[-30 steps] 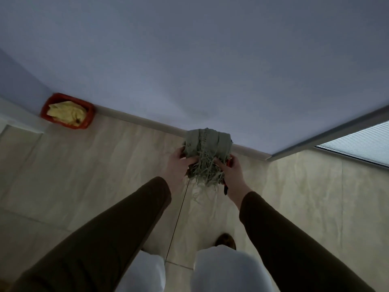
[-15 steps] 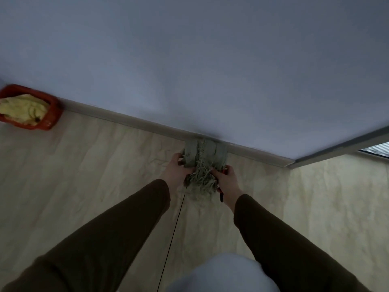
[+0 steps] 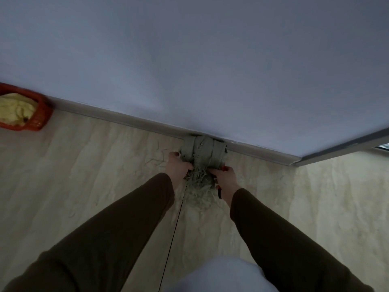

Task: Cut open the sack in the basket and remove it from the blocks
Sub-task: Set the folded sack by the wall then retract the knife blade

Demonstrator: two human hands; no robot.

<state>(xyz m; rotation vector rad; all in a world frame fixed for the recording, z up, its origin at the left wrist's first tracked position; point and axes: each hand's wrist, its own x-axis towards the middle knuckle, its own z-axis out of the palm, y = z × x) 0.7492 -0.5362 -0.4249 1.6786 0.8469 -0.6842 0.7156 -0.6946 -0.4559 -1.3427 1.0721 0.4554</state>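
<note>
A folded grey-green sack (image 3: 203,151) with a frayed, stringy lower edge sits low against the skirting board. My left hand (image 3: 177,166) grips its left side and my right hand (image 3: 224,178) grips its right side. A dark, red-handled tool (image 3: 219,191), likely scissors, shows under my right hand. The red basket (image 3: 40,114) stands at the far left by the wall, with a yellow sack-like bundle (image 3: 15,109) inside it. No blocks are visible.
Pale tiled floor (image 3: 84,165) spreads around. The wall and skirting board (image 3: 126,120) run behind the sack. A window frame (image 3: 347,142) meets the wall at right. Loose fibres (image 3: 156,160) lie left of the sack. My white-clad knee (image 3: 221,275) shows at the bottom.
Both hands have carried the grey-green sack down and forward until it sits against the skirting board. The basket has slid to the left edge of view as my head turned.
</note>
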